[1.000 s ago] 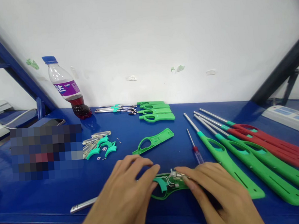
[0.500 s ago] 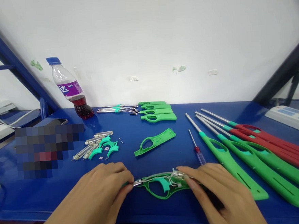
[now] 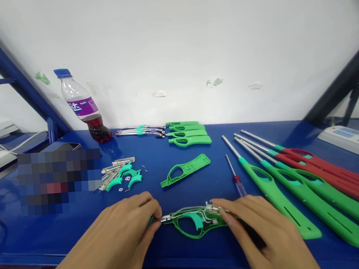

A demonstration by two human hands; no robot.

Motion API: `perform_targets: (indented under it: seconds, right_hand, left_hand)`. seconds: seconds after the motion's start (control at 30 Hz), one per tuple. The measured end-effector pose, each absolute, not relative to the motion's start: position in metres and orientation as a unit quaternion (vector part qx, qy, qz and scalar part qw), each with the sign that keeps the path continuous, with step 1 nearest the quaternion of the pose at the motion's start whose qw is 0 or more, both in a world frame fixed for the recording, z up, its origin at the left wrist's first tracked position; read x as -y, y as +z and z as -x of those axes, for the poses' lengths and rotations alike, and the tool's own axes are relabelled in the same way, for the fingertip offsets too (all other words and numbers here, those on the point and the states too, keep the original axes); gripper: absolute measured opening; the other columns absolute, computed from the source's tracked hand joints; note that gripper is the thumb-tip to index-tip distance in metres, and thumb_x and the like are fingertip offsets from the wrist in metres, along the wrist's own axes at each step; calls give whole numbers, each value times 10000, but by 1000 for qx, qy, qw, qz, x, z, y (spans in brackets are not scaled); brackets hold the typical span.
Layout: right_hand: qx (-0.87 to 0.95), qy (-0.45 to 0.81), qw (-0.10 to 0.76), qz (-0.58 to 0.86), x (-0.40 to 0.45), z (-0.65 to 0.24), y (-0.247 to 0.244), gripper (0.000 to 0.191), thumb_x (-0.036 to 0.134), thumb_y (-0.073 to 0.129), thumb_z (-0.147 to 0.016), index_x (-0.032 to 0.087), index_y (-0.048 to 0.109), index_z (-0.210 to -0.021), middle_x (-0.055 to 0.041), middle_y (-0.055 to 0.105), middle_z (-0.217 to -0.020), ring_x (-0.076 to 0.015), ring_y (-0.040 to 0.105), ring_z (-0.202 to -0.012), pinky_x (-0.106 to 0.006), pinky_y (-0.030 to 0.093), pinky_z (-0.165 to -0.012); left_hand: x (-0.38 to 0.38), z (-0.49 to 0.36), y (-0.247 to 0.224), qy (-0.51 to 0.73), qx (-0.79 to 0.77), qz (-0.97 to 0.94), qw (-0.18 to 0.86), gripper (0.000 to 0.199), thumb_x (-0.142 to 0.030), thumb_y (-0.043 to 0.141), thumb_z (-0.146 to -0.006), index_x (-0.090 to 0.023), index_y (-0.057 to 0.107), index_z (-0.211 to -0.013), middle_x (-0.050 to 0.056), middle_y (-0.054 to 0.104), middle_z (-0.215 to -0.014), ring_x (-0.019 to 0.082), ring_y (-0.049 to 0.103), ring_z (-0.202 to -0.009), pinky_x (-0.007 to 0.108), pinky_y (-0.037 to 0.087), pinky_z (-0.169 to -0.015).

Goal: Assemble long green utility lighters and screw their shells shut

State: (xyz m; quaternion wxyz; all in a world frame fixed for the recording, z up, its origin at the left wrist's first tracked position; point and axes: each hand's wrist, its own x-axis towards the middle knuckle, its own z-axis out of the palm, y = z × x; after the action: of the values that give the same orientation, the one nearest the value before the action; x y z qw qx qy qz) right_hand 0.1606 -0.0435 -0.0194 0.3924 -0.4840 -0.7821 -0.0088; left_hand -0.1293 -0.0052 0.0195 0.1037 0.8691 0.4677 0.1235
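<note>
A green half shell (image 3: 186,235) lies near the table's front edge, with a teal trigger (image 3: 195,220) and thin wires inside it. My left hand (image 3: 133,228) pinches the metal tube (image 3: 165,219) at the shell's left end. At the other end, my right hand (image 3: 259,223) grips a clear gas tank (image 3: 213,208) together with the shell; its fingers cover the shell's right part. Another green half shell (image 3: 186,169) rests open side up behind them. To the left lie loose teal triggers (image 3: 135,179) and clear tanks (image 3: 111,174).
On the right are a screwdriver (image 3: 238,184), green lighters (image 3: 313,199) and red lighters (image 3: 326,171). At the back stand a bottle (image 3: 87,108), green shells (image 3: 190,140) and tube assemblies (image 3: 140,131). A power strip (image 3: 352,139) lies far right.
The metal tube shows slightly more between my left fingers and the shell. My right hand holds nearly the same position.
</note>
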Motion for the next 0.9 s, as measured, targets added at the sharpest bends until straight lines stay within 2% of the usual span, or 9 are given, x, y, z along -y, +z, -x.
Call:
perform_targets:
  seconds: [0.17,0.37,0.47,0.7,0.77,0.9]
  right_hand:
    - [783,-11,386,487,44,-162,-22,233,257,587,-1100,276,749,-1266,-11,832,-1025,-200,791,-859,-339,617,-807]
    - [786,-7,379,489,46,-163,-22,231,258,585,-1108,304,715,-1293,17,822,-1042,-182,785,-885,-328,604,-816]
    - [780,-12,394,486,45,-161,-20,228,252,558,-1116,296,726,-1264,15,821,-1011,-182,782,-854,-329,600,-792]
    - [778,-13,399,484,44,-159,-20,234,243,553,-1114,290,735,-1254,16,820,-996,-177,776,-828,-320,597,-774]
    - [780,-13,399,483,43,-159,-20,234,242,557,-1113,288,733,-1260,18,820,-996,-175,774,-826,-319,597,-774]
    - [779,-13,397,484,42,-158,-19,232,240,560,-1113,296,728,-1263,31,821,-989,-170,774,-824,-320,596,-775]
  left_hand:
    - [3,129,17,152,-435,-882,96,199,-205,565,-1053,-312,732,-1034,-20,794,-1080,218,777,-933,324,572,-853]
    - [0,141,11,145,-435,-882,111,370,-77,485,-1042,-344,719,-1148,-27,762,-1163,199,748,-1059,305,565,-966]
    - [-3,148,9,133,-418,-892,109,440,-39,513,-1019,-373,711,-1227,-36,747,-1224,187,735,-1104,286,566,-1007]
    - [-6,146,16,185,-390,-899,74,373,-102,557,-1025,-353,756,-1215,-8,801,-1121,241,768,-1080,331,629,-976]
    - [-4,145,16,181,-388,-902,56,390,-105,561,-1026,-356,742,-1264,-3,801,-1159,247,762,-1119,333,627,-984]
    - [0,144,14,134,-410,-902,27,463,-102,534,-1049,-376,639,-1407,-4,751,-1321,256,703,-1266,389,556,-1113]
